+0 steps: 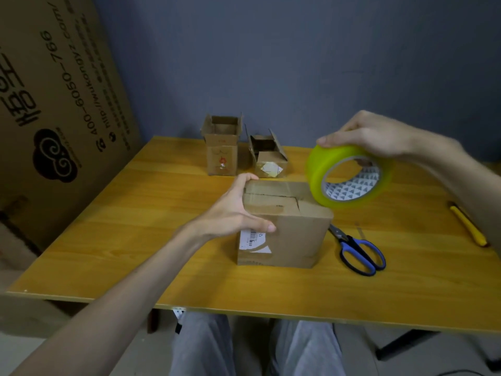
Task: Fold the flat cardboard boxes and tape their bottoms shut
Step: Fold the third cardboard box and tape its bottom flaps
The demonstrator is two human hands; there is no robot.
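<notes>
Cardboard box stands on the worktop, flaps folded shut on top. Left hand clasps its upper left edge, thumb on the front face; right hand holds a yellow tape roll at its right top corner. Scissors lie beside it.

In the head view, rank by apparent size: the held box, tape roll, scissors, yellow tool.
1. held box
2. tape roll, lifted nearer the camera, so its size is perhaps overstated
3. scissors
4. yellow tool
</notes>
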